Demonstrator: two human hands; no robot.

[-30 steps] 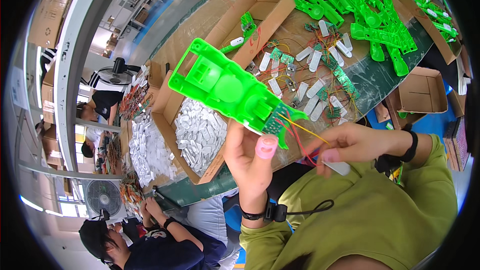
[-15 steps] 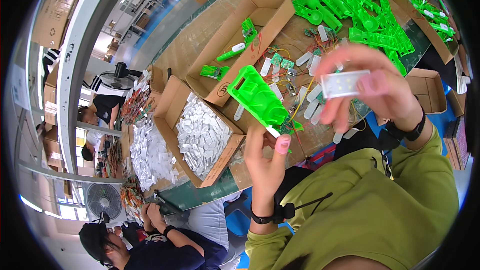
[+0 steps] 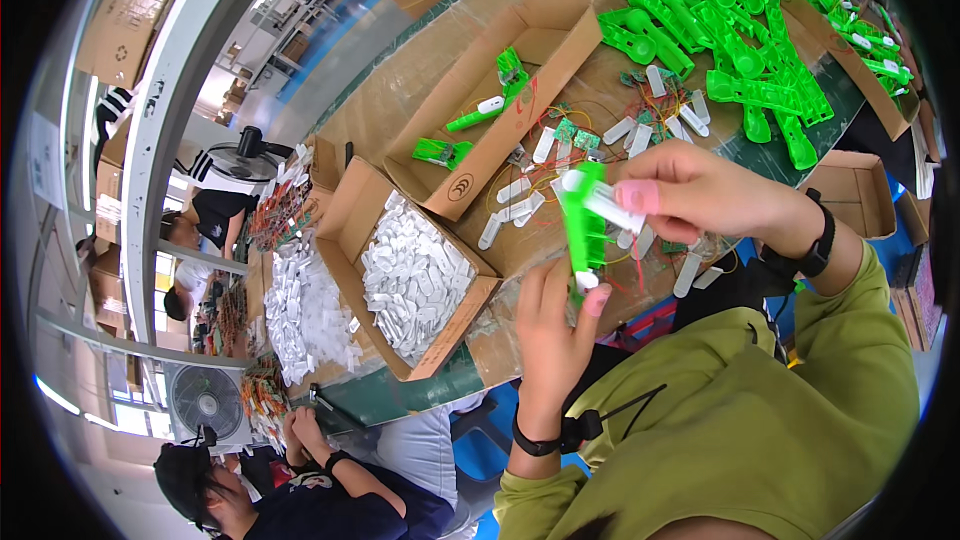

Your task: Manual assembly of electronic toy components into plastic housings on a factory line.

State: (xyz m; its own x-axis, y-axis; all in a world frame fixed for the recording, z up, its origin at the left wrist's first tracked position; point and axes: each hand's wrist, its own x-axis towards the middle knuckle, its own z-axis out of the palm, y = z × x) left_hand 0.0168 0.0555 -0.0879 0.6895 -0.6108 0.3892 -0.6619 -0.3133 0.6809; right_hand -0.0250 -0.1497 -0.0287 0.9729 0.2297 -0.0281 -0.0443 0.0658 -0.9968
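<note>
My left hand (image 3: 555, 325) is closed on the lower end of a bright green plastic housing (image 3: 577, 230), which stands nearly edge-on in front of me. A small white piece shows by the left thumb, at the housing's lower end. In my right hand (image 3: 700, 190), thumb and fingers pinch a white plastic piece (image 3: 603, 204) of oblong shape. That piece lies against the upper part of the housing; whether it sits inside cannot be made out. Both thumbs wear pink finger covers. Just beyond the hands lie green circuit boards (image 3: 575, 135) with thin wires and several white oblong pieces (image 3: 519, 208).
A carton of white pieces (image 3: 465, 310) stands to the left, beside a loose white heap (image 3: 300, 310). Behind it, a long carton (image 3: 545, 65) holds a few green parts. Green housings (image 3: 740, 50) are piled at the far right. A co-worker (image 3: 330, 480) sits at lower left.
The green housing has turned from its broad inner side to nearly edge-on. My right hand has come left and down, bringing the white piece against the housing.
</note>
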